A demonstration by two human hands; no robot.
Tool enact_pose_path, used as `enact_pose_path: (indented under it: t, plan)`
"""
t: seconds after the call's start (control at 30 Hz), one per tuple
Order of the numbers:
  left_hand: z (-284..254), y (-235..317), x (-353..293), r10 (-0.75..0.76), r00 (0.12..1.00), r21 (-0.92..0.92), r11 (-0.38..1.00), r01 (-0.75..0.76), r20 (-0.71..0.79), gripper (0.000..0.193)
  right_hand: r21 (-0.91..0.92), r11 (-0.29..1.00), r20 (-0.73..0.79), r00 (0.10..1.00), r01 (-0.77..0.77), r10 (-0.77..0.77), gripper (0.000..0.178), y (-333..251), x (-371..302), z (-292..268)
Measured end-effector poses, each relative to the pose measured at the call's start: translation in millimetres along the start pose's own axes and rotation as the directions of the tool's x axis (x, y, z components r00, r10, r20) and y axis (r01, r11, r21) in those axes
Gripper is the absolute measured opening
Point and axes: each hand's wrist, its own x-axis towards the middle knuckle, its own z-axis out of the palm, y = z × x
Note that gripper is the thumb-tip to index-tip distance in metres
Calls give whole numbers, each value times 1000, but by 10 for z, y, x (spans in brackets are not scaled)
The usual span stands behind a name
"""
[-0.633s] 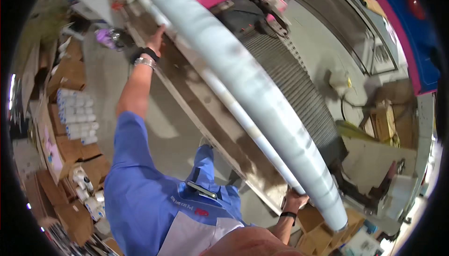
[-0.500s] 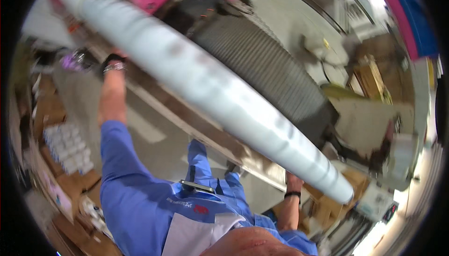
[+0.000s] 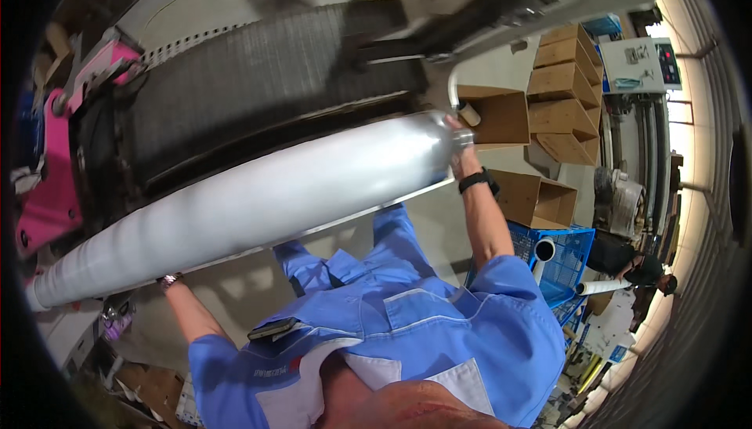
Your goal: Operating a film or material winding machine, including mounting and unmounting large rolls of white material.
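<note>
A long white roll point(image 3: 258, 182) of sheet material lies across in front of me, along the near side of a machine. My right hand point(image 3: 457, 133) is at the roll's right end, its fingers curled against the end face; motion blurs them a little. There is a black band point(image 3: 476, 180) on that wrist. My left hand point(image 3: 169, 280) reaches up to the near lower side of the roll toward its left end. Its fingers are hidden behind the roll; a metal watch band shows at the wrist.
Behind the roll runs the machine's dark ribbed bed point(image 3: 274, 53), with a pink side frame point(image 3: 51, 170) at left. Cardboard boxes point(image 3: 560, 92) and a blue crate point(image 3: 564, 272) holding a roll stand at right. Farther right, a person point(image 3: 650, 268) is beside another white roll.
My view has turned, so the roll now slopes up toward the right. My right hand has come from under the roll to its right end; the left stays at the near side.
</note>
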Motion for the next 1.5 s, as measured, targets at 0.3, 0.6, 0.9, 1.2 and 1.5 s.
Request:
enact_pose_path:
  t: [0.3, 0.6, 0.9, 1.2, 1.5]
  plan:
    - [1766, -2844, -4238, -687, 611, 44, 678, 734, 393, 49, -151, 952, -194, 936, 266, -293, 44, -2640, 343, -3516]
    - [2868, -4281, -5917, -712, 333, 612, 701, 366, 618, 56, 159, 982, -90, 989, -104, 120, 19, -400, 720, -2887]
    - [3179, -4749, -5964, -500, 187, 335, 226, -915, 846, 89, 384, 902, 410, 838, 198, -359, 78, -1562, 46, -2465]
    - [343, -3001, -4237, -741, 629, 733, -288, -616, 237, 46, -386, 767, 336, 852, 513, -401, 51, -2822, 1170, -1338]
    - [-3308, -1335, -4107, -345, 683, 537, 431, 725, -644, 13, -717, 691, 428, 722, -95, 544, 16, 1428, -293, -481]
